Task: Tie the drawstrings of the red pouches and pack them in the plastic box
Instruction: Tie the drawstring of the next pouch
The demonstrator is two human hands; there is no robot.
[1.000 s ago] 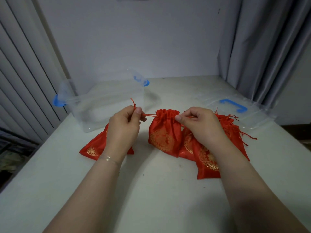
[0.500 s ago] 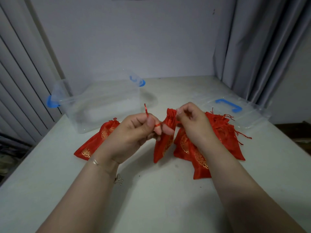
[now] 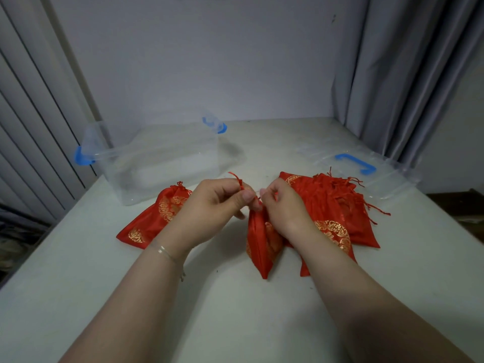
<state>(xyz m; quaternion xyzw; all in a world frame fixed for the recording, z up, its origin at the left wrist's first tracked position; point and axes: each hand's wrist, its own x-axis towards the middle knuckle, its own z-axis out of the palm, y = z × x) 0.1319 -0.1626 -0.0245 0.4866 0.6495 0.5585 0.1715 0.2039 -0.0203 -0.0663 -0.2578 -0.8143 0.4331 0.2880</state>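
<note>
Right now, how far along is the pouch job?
Done: one pouch lies drawn shut by the plastic box, which looks empty. In hand: the left hand and right hand pinch the drawstring of the middle pouch. Left: the pile of pouches on the right, then packing.

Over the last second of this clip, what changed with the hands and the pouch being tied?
The left hand and right hand, a second ago apart with the drawstring stretched between them, have come together over the neck of the held pouch. The pouch turned from face-on to edge-on. Both hands still pinch the drawstring. The tied pouch, the pile of pouches, plastic box and lid stayed put.
</note>
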